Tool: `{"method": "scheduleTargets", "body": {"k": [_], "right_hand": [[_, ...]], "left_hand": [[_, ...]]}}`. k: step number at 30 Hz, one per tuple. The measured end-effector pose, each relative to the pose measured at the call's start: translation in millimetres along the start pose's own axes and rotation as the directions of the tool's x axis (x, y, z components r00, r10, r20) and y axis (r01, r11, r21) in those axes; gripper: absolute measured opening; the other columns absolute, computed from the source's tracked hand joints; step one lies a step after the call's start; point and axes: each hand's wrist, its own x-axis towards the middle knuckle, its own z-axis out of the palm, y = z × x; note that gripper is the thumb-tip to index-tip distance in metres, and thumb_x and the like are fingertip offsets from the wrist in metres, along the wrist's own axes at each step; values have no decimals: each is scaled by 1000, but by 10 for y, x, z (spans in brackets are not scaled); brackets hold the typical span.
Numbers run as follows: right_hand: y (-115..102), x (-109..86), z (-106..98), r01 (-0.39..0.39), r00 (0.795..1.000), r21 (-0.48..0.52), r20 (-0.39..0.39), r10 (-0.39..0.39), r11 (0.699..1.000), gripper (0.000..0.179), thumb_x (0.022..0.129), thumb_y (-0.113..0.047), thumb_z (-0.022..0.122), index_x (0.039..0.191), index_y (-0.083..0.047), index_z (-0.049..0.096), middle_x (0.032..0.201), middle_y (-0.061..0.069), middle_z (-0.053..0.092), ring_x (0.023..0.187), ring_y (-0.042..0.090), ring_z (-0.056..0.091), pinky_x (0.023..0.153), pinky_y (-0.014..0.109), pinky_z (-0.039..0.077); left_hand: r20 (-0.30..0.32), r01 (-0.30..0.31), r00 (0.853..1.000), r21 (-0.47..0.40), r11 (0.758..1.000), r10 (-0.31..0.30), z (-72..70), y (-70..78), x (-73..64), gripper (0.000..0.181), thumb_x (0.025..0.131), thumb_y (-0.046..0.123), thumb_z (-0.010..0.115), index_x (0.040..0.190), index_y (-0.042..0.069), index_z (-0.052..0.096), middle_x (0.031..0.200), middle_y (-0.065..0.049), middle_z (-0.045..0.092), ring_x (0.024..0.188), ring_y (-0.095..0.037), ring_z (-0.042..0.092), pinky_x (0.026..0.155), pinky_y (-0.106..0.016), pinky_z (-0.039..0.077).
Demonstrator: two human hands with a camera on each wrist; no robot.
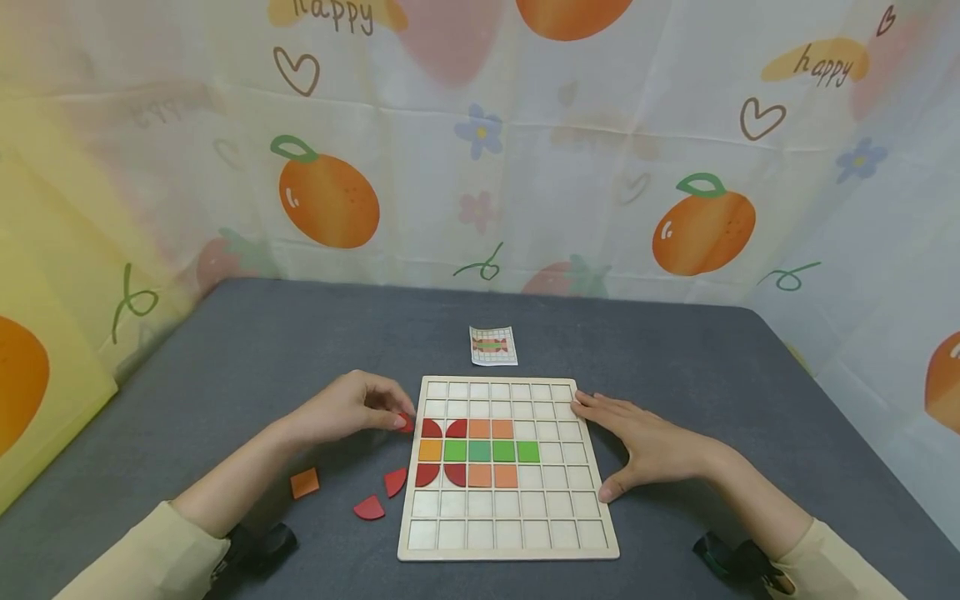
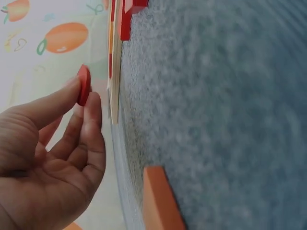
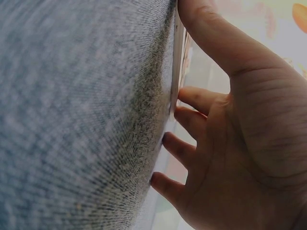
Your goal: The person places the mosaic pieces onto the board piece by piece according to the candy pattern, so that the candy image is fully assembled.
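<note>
My left hand [image 1: 365, 406] pinches a red quarter-circle tile [image 2: 84, 85] between thumb and fingers, just left of the wooden grid board [image 1: 510, 552]. My right hand [image 1: 637, 437] spreads along the board's right edge, with thumb and fingertips at the frame. In the board's third and fifth rows, red quarter-circle tiles lie at the left, followed by salmon square tiles [image 1: 479, 476]. The row between them holds an orange-yellow tile [image 1: 430, 450] and several green square tiles [image 1: 503, 451]. Two loose red quarter-circle tiles [image 1: 369, 507] lie on the table left of the board.
An orange square tile [image 1: 304, 483] lies on the dark grey table [image 1: 337, 325] near my left forearm. Behind the board lies a small printed card [image 1: 493, 346] with a coloured grid pattern. A fruit-printed curtain [image 1: 555, 183] hangs along the table's far edge.
</note>
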Motion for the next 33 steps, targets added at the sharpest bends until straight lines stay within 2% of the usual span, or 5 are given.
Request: {"method": "scheduleTargets", "body": {"k": [8,13,20,27,33], "right_hand": [[-8,1,-7,4,1000,-1,1,-4,1000,118,68,-65,79,158,-15,22,168,8,14,153,43,14,112,73,18],[-10,1,-7,6,1000,-3,-2,-6,1000,118,68,-64,79,158,-14,22,168,8,14,153,43,14,113,72,18],[-8,5,-2,8,1000,-13,-6,-8,1000,117,68,-64,79,158,-14,23,168,9,15,153,44,15,112,73,20],[-12,5,-5,-9,1000,0,-4,9,1000,118,67,-65,79,158,-15,23,168,7,15,154,41,15,113,72,19],[-11,10,0,-3,1000,-3,-7,3,1000,117,67,-64,80,158,-14,24,168,9,16,153,43,16,112,72,20]], "left_hand": [[-93,-3,996,13,1000,4,84,113,56,13,84,13,77,92,6,69,86,-7,74,76,-16,64,67,-27,51],[-81,-3,997,-36,999,0,186,202,116,13,85,11,74,94,5,68,86,-8,74,75,-16,66,68,-31,52],[-54,-13,998,-22,1000,12,346,399,243,26,88,13,70,113,11,73,90,-6,68,70,-15,63,65,-30,50],[-73,-29,997,-59,998,25,529,657,425,15,88,12,68,102,9,74,89,-4,70,72,-11,66,66,-27,50],[-101,-45,994,-67,997,38,730,826,623,8,87,13,72,94,13,75,87,-3,76,75,-6,63,71,-24,49]]}}
